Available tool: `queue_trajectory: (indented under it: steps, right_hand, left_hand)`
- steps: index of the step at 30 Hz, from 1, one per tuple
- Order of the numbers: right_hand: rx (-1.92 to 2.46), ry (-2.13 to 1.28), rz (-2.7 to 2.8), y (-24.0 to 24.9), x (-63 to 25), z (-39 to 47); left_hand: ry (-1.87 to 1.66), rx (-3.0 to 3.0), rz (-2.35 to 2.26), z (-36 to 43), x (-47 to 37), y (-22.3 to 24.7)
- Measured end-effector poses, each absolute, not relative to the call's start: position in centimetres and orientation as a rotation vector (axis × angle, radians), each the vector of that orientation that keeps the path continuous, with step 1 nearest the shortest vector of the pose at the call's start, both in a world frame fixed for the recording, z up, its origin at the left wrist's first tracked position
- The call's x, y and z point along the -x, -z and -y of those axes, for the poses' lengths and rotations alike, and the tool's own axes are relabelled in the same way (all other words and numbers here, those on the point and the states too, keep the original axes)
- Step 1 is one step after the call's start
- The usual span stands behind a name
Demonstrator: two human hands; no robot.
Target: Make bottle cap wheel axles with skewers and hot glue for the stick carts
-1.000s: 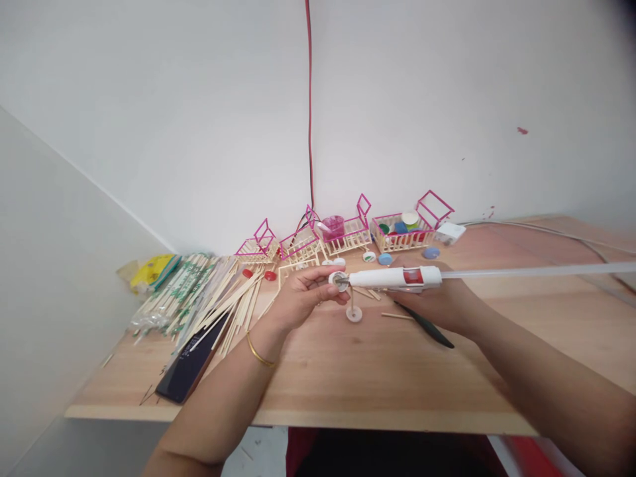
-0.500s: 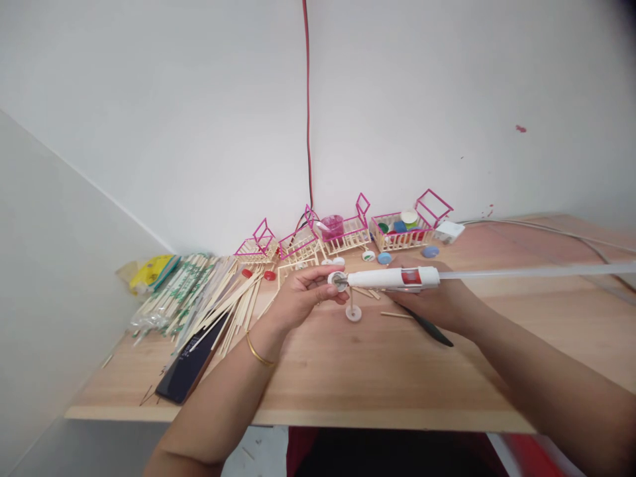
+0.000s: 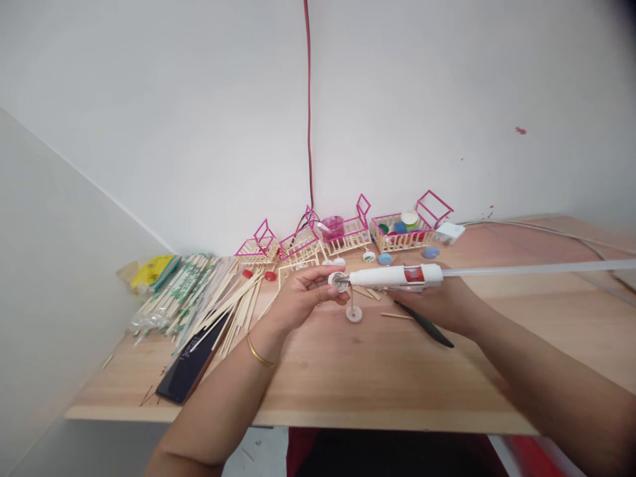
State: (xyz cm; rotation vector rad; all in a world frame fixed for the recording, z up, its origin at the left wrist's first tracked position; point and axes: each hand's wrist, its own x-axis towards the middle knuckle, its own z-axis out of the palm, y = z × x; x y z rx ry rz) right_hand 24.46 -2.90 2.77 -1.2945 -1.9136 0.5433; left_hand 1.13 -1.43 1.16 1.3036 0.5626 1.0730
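Between the thumb and fingers of my left hand point(image 3: 309, 293) is a white bottle cap point(image 3: 336, 282), its hollow side facing the glue gun. My right hand point(image 3: 437, 301) grips a white hot glue gun point(image 3: 397, 277) from below; most of those fingers are hidden behind it. The gun's metal tip sits at the inside of the cap. A long clear glue stick point(image 3: 536, 268) sticks out of the gun's back. Below the cap, a second pale cap point(image 3: 354, 314) is at the lower end of a short wooden stick point(image 3: 352, 296). A dark green knife-like tool point(image 3: 427, 324) lies under my right hand.
Small stick-built carts with pink rims point(image 3: 346, 240) line the wall; one crate point(image 3: 402, 242) holds coloured caps. At left lie loose wooden sticks point(image 3: 243, 308), bagged chopsticks point(image 3: 173, 291) and a phone point(image 3: 186, 364). A blue cap point(image 3: 384, 259) and white adapter point(image 3: 450, 232) lie farther back.
The glue gun has shifted very slightly to the right, its tip still at the cap. My left hand stays almost still, holding the same cap.
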Motion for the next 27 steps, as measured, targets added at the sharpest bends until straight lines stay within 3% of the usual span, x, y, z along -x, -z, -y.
queue_trajectory:
  steps: [27]
  right_hand:
    - [1.273, -0.493, 1.956, -1.94, -24.79, 2.58]
  left_hand:
    - [-1.12, -1.294, -0.567, 1.31, -1.33, -1.1]
